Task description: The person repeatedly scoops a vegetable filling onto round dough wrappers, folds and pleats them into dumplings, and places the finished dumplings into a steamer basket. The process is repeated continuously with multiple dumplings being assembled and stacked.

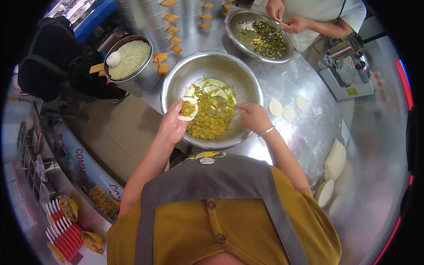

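My left hand (pixel 173 123), its palm dusted with flour, holds a round dough wrapper (pixel 195 111) at the left side of a large stainless steel bowl (pixel 205 64). A small heap of filling sits on the wrapper. Chopped green and orange vegetable filling (pixel 208 127) covers much of the bowl's bottom. Over the bowl's right side, my right hand (pixel 255 117) grips the handle of a metal spoon (pixel 219 102), whose head rests among the filling. Several flat dough rounds (pixel 275 108) lie on the floured steel table to the right, one partly hidden behind my right wrist.
A second filling bowl (pixel 238 41) stands beyond, with a co-worker's hands (pixel 286 25) above it. Steamer pots (pixel 135 82) line the far left; one holds a white bun (pixel 114 59) on a woven mat. Dough lumps (pixel 335 159) lie right. Another person (pixel 49 63) stands left.
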`<state>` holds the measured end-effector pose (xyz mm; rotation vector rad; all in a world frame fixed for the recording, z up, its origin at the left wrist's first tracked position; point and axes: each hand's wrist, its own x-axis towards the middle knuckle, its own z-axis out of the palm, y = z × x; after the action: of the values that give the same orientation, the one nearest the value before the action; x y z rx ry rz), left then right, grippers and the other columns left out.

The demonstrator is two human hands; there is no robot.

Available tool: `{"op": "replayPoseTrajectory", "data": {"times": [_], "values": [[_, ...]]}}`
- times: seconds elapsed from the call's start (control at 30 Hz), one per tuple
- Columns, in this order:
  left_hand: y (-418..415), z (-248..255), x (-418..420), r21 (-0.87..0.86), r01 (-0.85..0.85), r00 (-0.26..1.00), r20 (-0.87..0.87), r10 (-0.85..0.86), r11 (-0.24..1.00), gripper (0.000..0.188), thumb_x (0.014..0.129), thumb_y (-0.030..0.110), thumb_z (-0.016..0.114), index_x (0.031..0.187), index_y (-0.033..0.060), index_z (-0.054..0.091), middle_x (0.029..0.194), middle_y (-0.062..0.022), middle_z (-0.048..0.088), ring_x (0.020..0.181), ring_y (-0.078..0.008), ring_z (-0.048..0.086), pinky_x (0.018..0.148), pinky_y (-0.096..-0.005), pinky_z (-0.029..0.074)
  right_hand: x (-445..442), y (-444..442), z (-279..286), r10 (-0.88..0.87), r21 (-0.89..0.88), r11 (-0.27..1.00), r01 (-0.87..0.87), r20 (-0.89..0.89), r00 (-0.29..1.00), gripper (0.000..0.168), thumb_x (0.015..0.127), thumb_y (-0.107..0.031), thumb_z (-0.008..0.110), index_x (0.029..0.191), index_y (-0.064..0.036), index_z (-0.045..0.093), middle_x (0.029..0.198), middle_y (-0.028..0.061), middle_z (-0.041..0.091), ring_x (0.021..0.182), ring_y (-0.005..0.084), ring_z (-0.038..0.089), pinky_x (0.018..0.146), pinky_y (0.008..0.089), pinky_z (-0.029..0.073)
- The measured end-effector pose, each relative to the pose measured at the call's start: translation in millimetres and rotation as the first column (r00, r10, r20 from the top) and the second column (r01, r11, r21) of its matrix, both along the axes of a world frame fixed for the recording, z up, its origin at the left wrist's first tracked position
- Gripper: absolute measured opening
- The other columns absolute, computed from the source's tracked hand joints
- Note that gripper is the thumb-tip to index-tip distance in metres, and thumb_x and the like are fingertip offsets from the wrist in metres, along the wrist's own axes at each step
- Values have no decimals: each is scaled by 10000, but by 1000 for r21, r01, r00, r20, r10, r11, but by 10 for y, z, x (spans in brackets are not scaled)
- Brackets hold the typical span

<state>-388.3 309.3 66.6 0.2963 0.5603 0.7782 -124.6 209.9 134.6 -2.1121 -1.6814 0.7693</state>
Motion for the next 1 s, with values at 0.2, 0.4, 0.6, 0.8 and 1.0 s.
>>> {"op": "replayPoseTrajectory", "data": {"times": [0.2, 0.4, 0.6, 0.8, 1.0], "values": [[-37, 165, 207, -153, 2, 995, 103, 14, 988, 417, 1018, 274, 425, 1322, -13, 434, 1331, -166, 514, 1227, -299, 504, 1080, -434, 391, -443, -71, 436, 100, 405, 907, -113, 54, 994, 275, 812, -43, 558, 1049, -105, 683, 943, 131, 668, 845, 329, 640, 726, 416, 520], [-46, 241, 256, -140, 61, 982, 186, -34, 988, 406, 1022, 284, 415, 1305, -4, 446, 1318, -175, 524, 1222, -317, 508, 1073, -439, 397, -543, -81, 448, 90, 447, 878, -172, 198, 976, 327, 804, 1, 563, 1089, -120, 666, 807, 96, 602, 741, 305, 604, 611, 410, 489], [-61, 285, 262, -100, 56, 990, 134, -42, 993, 406, 1016, 282, 435, 1301, -7, 449, 1295, -172, 542, 1199, -313, 528, 1069, -435, 399, -539, -53, 558, 50, 512, 839, -182, 260, 964, 315, 767, -19, 584, 1057, -109, 666, 809, 81, 597, 722, 288, 609, 592, 403, 496], [-63, 323, 233, -114, 55, 987, 157, -37, 992, 421, 1009, 272, 453, 1314, -17, 437, 1296, -171, 540, 1195, -316, 531, 1068, -428, 402, -550, -57, 467, 84, 503, 839, -205, 252, 964, 318, 775, -15, 579, 1069, -109, 660, 823, 87, 602, 755, 289, 615, 605, 401, 504], [-62, 287, 190, 7, 43, 999, 13, -44, 999, 364, 954, 113, 550, 1281, -16, 454, 1235, -148, 562, 1142, -269, 567, 1015, -390, 460, -404, -169, 245, -1, 325, 940, -106, 312, 950, 219, 785, -40, 559, 988, -65, 635, 842, 114, 613, 785, 305, 629, 631, 419, 520]]}}
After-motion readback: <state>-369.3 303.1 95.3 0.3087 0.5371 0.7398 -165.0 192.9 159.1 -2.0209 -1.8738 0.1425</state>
